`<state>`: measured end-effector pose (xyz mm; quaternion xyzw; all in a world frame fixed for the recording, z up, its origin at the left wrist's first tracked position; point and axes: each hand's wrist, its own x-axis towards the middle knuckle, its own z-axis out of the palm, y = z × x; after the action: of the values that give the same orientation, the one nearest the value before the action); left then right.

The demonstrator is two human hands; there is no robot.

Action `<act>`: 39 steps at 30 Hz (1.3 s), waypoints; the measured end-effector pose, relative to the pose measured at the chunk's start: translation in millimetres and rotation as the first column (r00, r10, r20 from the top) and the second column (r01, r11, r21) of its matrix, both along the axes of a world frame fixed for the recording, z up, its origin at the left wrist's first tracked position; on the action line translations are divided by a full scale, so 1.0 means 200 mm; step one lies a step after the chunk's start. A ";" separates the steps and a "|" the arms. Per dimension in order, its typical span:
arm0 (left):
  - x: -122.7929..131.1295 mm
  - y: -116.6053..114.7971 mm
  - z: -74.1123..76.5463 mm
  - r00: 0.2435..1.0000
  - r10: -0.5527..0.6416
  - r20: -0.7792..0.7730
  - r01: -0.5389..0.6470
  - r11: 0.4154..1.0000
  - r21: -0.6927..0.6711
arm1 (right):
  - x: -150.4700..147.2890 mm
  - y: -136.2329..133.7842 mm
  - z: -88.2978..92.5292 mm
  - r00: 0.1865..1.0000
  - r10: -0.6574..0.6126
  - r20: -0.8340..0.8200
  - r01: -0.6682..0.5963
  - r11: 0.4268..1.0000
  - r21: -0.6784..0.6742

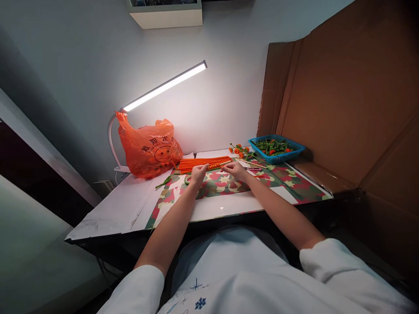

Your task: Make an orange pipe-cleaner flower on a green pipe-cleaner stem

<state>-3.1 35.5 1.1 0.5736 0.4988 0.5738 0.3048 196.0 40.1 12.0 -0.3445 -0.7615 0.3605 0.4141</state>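
Between my hands, an orange pipe cleaner [214, 165] is coiled around a thin pale stick [226, 163]. My left hand [198, 174] is closed, pinching the left end of the coil. At the other end, the fingertips of my right hand [237, 170] are pinched together at the pipe cleaner; their exact grip is too small to make out. Just behind lies a bundle of straight orange pipe cleaners [190, 164]. A green ring-shaped roll [187, 179] sits beside my left wrist, partly hidden. Near my right hand is a pinkish tool [254, 169], perhaps scissors.
An orange plastic bag [150, 150] stands at the back left under a lit lamp [166, 86]. Finished orange flowers [240, 151] lie beside a blue basket [296, 153] of green stems and flowers. Green pieces [163, 182] lie left. Cardboard [340, 96] walls the right side.
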 end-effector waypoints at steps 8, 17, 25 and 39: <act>0.00 -0.04 0.04 0.986 -0.076 -0.147 0.084 0.995 0.051 | 0.04 0.11 -0.06 0.987 -0.158 -0.018 0.159 0.978 0.132; -0.02 -0.05 0.05 0.920 0.073 -0.384 -0.055 0.997 0.058 | 0.07 0.06 -0.04 0.892 -0.448 0.063 0.375 0.810 0.451; 0.00 -0.05 0.06 0.809 0.310 -0.499 -0.307 0.947 0.091 | 0.06 0.06 -0.06 0.860 -0.495 0.121 0.355 0.752 0.556; -0.04 -0.02 0.04 0.916 0.354 -0.191 -0.376 0.922 -0.095 | -0.08 -0.02 -0.09 0.973 -0.207 0.104 0.143 0.890 0.432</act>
<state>-11.6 31.3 8.4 0.4963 0.6575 0.5359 0.1850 180.7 35.8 -6.9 -0.3402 -0.8155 0.1221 0.4521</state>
